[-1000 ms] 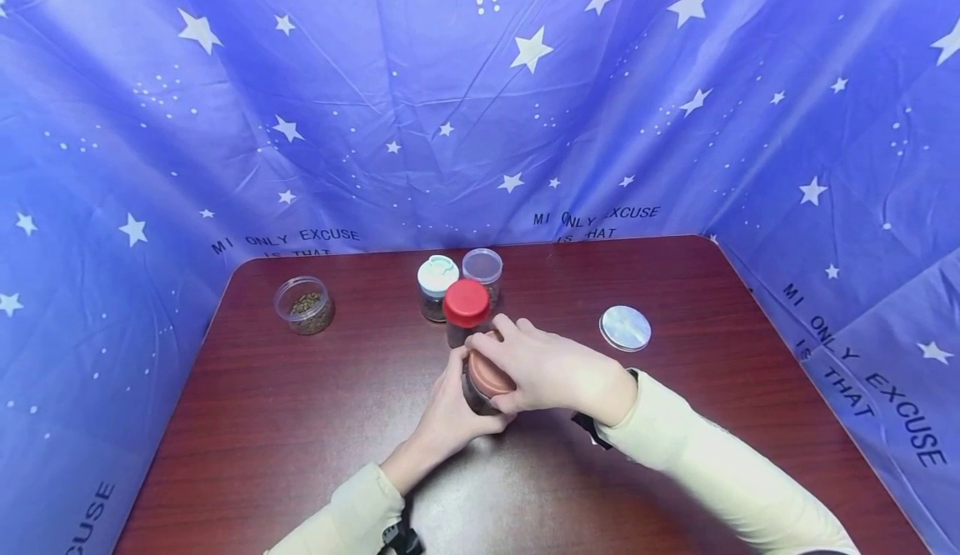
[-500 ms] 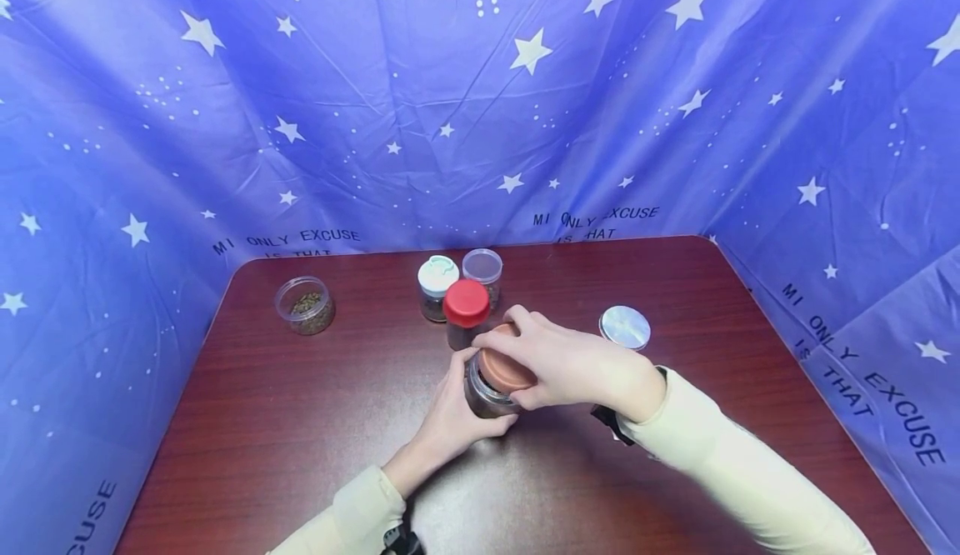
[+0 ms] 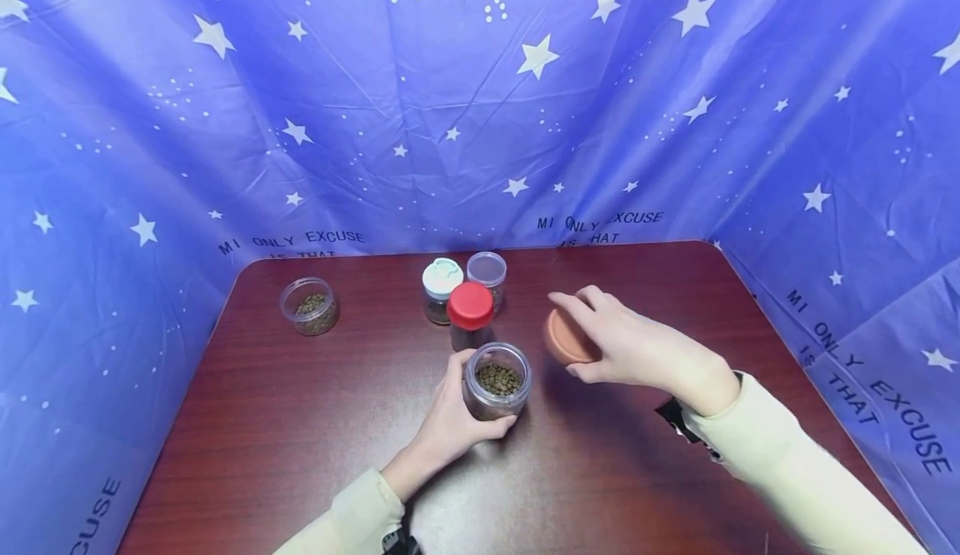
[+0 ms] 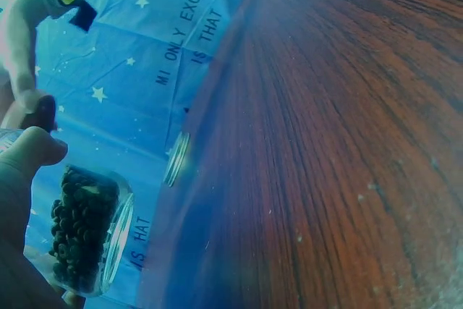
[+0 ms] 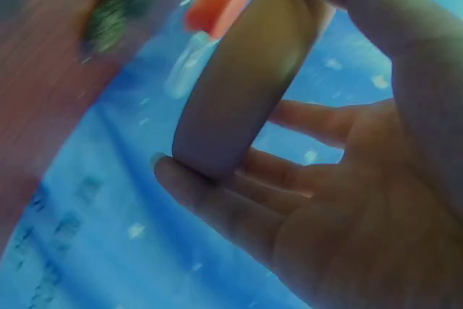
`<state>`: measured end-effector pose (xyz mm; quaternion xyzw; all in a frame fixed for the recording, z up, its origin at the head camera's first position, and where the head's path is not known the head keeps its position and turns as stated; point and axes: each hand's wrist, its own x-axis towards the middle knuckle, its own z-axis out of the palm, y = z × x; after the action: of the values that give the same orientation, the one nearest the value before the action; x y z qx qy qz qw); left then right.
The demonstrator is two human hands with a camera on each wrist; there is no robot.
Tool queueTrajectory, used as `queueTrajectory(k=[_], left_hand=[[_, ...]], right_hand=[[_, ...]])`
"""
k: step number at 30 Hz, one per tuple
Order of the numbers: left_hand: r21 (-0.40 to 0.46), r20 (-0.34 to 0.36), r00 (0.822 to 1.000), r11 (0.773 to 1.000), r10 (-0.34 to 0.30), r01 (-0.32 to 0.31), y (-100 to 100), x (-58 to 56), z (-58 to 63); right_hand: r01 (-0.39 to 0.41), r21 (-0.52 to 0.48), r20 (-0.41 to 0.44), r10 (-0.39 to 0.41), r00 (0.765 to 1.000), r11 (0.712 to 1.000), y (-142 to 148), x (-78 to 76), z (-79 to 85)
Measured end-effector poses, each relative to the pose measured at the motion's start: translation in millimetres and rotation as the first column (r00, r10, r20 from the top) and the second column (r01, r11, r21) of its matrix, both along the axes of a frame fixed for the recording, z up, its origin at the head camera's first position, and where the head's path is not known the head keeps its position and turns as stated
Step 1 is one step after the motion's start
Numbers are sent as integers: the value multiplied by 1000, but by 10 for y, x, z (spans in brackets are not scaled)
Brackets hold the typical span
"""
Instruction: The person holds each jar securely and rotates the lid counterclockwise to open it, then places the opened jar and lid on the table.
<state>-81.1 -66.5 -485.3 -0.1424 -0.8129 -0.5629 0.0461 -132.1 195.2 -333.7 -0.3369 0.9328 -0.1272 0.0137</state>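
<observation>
My left hand (image 3: 453, 413) grips a clear jar (image 3: 489, 407), open at the top, with brownish-green pellets (image 3: 498, 378) inside. It stands on or just above the table; I cannot tell which. To its right, my right hand (image 3: 630, 340) holds an orange-brown screw lid (image 3: 567, 340) by the rim, thumb on one side and fingers on the other. In the right wrist view the lid (image 5: 239, 85) is tilted and apart from any jar. Dark pellets show through the jar wall (image 4: 87, 229) in the left wrist view.
Just behind the held jar stands a red-capped jar (image 3: 471, 309). Beyond it are a white-lidded jar (image 3: 441, 287) and a lidless clear container (image 3: 487, 276). An open tub of pellets (image 3: 311, 309) sits at the far left. A silver lid (image 4: 177, 158) lies on the table.
The orange-brown lid has come off the jar and moved right with my right hand, so the pellets now show. My left hand still grips the jar in nearly the same place.
</observation>
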Motion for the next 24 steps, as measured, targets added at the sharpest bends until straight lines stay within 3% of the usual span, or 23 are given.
queueTrajectory(k=[9,17,24], left_hand=[[-7,-21,1000,1000,2,-2,-15,-6,-24],[7,-24,1000,1000,2,-2,-36,-7,-35],[12,-31,999,1000,-9,9,-42,9,-18]], right_hand=[[116,-9,71,-116,991,993,598,-261,-215],[224,26,151,-225,962,974,1033,-479,-381],[276,81,120,-284,951,958,1309,-588,-527]])
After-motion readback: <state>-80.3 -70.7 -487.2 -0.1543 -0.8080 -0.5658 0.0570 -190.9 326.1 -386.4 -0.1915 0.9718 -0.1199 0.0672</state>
